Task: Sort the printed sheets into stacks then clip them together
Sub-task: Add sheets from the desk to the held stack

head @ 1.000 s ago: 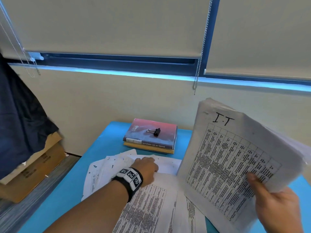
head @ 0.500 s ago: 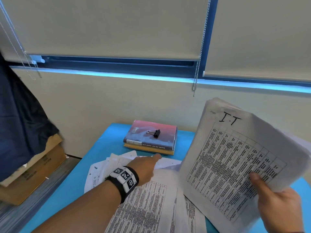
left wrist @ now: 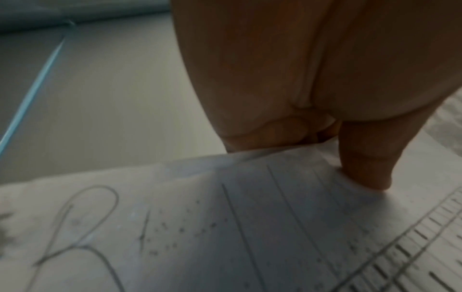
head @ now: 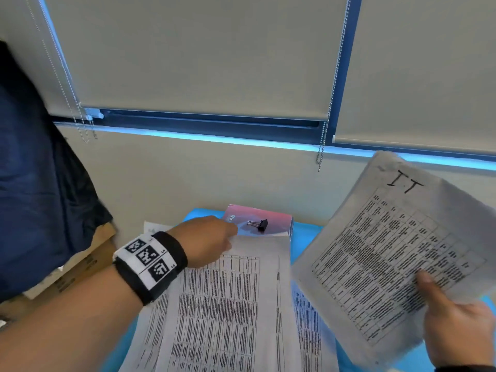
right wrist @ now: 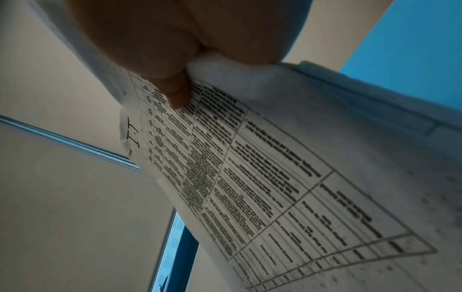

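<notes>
The left hand (head: 206, 238) pinches the far edge of a printed sheet (head: 228, 299) lifted above the loose sheets on the blue table (head: 304, 238); the left wrist view shows thumb on top and fingers (left wrist: 282, 130) curled beneath. Beyond, a binder clip (head: 259, 225) sits on a book (head: 273, 220) against the wall. The right hand (head: 461, 328) grips the stack marked "I.T" (head: 389, 253) raised clear at the right.
</notes>
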